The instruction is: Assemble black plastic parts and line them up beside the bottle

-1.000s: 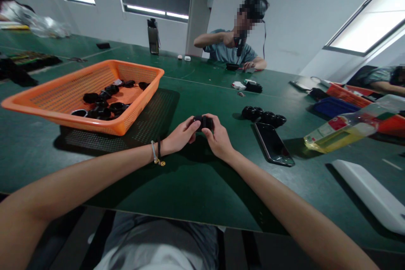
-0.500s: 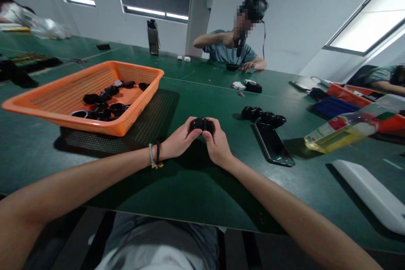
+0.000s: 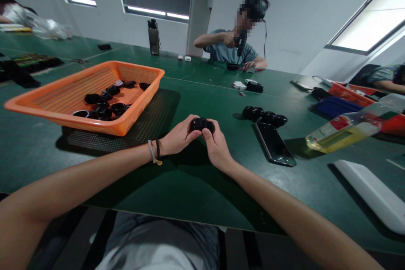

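Observation:
Between both hands, a little above the green table (image 3: 177, 194), is a black rounded part (image 3: 199, 124) that looks like two pieces side by side. My left hand (image 3: 181, 136) is closed around its left end, thumb underneath. The right end is gripped by my right hand (image 3: 218, 143), with the thumb pressed near the middle. Its exact kind I cannot make out. Similar black round parts (image 3: 268, 118) lie in a row to the right of my hands. More black parts (image 3: 103, 112), some ring-shaped, lie in the orange basket (image 3: 139, 112) at the left.
A phone (image 3: 274, 144) lies right of my hands, near a tipped bottle of yellow liquid (image 3: 338, 133) and a white oblong object (image 3: 370, 194). Across the table a person (image 3: 218, 46) holds a dark tool. A dark water bottle (image 3: 153, 38) stands at the back.
My hands stay together on the black part, which has turned slightly so more of its left piece shows. The bracelet on my left wrist has shifted. The view has moved a little.

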Tool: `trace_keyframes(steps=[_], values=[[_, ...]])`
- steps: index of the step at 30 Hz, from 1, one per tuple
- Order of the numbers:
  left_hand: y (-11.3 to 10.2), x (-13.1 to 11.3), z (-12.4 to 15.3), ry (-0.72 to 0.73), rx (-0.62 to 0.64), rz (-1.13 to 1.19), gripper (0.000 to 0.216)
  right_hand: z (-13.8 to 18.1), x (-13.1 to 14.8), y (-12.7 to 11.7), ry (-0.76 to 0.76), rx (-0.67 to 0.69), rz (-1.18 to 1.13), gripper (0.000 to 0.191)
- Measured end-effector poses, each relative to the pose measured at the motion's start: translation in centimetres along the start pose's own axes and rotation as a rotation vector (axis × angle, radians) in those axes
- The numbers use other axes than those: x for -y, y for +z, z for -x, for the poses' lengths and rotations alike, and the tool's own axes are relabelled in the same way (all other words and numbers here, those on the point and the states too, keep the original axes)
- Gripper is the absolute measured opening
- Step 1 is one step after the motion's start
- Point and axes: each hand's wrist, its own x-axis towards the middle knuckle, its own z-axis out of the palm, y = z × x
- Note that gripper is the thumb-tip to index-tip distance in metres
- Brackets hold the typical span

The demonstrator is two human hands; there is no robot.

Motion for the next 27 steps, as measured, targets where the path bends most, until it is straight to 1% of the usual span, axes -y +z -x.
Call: trace_keyframes(steps=[5,10,12,14,17,20,27], values=[[-0.3,0.0,-0.1,-0.011,0.014,-0.037,0.042,0.2,0.1,0.2,0.039,0.014,-0.027,0.044],[-0.5,0.2,-0.2,0.003,0.036,-0.032,0.042,-0.1,0.0,0.0,-0.017,0.018,0.061,0.047],[-0.3,0.3,-0.2,-0.017,0.027,0.022,0.043,-0.5,-0.3,-0.4,-0.068,0.021,0.123,0.051],[0.0,0.5,-0.3,-0.057,0.028,0.135,0.047,-1.0,-0.7,-0.9,-0.134,0.037,0.195,0.056],[0.6,0.7,-0.3,-0.146,0.097,0.330,0.052,-1.7,-1.5,-1.6,-0.242,0.063,0.276,0.058],[0.9,0.8,-0.2,-0.218,0.151,0.408,0.052,-1.9,-1.9,-1.9,-0.324,0.068,0.311,0.055],[0.7,0.4,-0.1,-0.235,0.192,0.549,0.055,-1.7,-1.8,-1.9,-0.388,0.093,0.307,0.051]])
